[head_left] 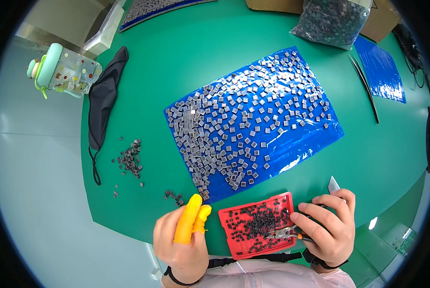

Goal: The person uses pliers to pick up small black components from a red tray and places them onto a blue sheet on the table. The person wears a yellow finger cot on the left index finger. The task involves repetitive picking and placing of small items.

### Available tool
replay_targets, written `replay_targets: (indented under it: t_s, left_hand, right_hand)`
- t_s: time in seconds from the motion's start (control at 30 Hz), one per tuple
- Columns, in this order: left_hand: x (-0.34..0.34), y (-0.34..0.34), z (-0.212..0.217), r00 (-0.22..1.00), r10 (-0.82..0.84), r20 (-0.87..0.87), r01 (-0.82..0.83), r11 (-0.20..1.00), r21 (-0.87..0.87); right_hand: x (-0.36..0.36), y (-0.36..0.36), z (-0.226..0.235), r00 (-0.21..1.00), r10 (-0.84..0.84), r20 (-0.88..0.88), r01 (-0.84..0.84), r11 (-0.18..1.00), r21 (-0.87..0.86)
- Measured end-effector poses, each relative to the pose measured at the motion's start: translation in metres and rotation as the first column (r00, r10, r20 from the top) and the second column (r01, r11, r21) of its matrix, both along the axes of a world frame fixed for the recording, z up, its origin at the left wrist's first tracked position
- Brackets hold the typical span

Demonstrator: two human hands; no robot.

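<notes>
Hundreds of small grey squares (253, 120) cover the blue sheet (291, 149) beyond the red tray (229, 235). The right hand (327, 228) clamps pliers (284, 234), tips pointing left over the tray; the left hand (181, 237), nearer the squares, is curled, holding nothing.

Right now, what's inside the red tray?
The red tray holds a loose pile of small dark parts, densest mid-tray. Tool tips held by the right hand reach in at its right edge. The tray floor under the pile and whatever lies beneath the tips are hidden.
</notes>
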State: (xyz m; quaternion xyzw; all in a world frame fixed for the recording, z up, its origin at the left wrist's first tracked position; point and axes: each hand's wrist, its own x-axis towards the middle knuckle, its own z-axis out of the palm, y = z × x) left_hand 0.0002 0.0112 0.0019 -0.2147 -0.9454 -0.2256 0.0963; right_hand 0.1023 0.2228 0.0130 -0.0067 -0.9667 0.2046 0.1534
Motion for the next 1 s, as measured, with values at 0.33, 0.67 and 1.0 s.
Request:
replay_targets:
  t_s: [0.33, 0.67, 1.0]
  left_hand:
    - [-0.0016, -0.0008, -0.0005, 0.999, -0.029, 0.017, 0.028, 0.998, 0.062]
    - [-0.0040, 0.0002, 0.0008, 0.997, -0.026, 0.072, 0.015, 0.988, 0.155]
    - [-0.0038, -0.0009, -0.0010, 0.992, 0.003, 0.124, -0.033, 0.970, 0.243]
  right_hand:
    - [-0.0025, 0.0003, -0.0006, 1.000, 0.014, 0.006, -0.014, 1.000, -0.007]
    - [-0.0004, 0.0033, -0.0048, 1.000, 0.025, 0.002, -0.024, 1.000, -0.019]
    - [-0.0026, -0.0017, 0.0015, 0.995, -0.061, 0.073, 0.063, 0.998, -0.024]
